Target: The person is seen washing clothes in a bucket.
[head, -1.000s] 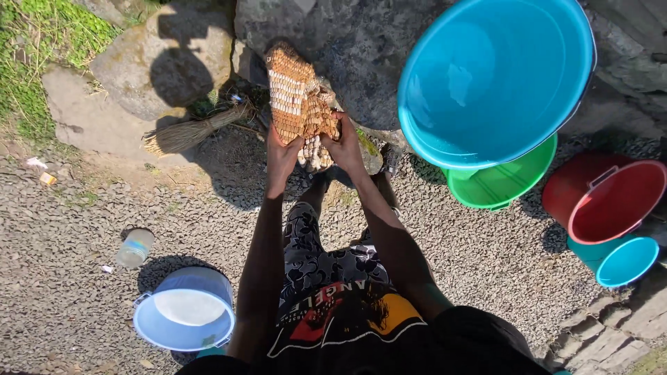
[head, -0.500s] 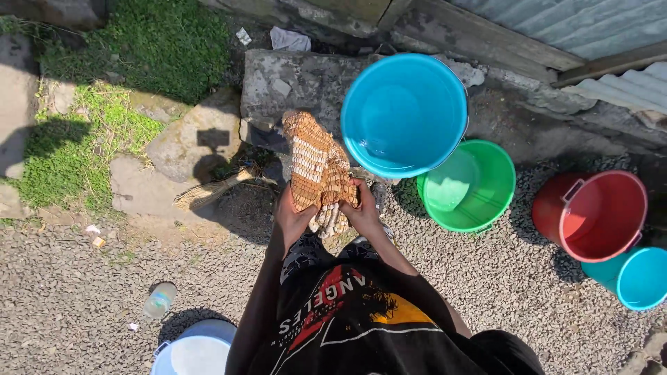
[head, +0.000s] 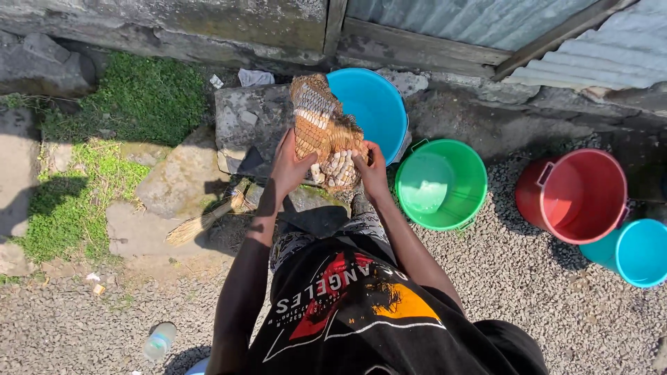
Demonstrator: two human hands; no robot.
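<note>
Both grips are closed on a beaded brown cloth [head: 325, 132], held up at 12 o'clock over a grey stone [head: 250, 125]. Arms reach forward, elbows bent; the left hand [head: 288, 167] clasps its left edge, the right hand [head: 372, 170] its lower right. A blue basin [head: 375, 104] sits behind, a green bucket [head: 445, 184] at 2 o'clock.

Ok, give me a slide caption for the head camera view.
Both hands, left hand and right hand, hold a brown patterned cloth above gravel beside coloured buckets.
</note>
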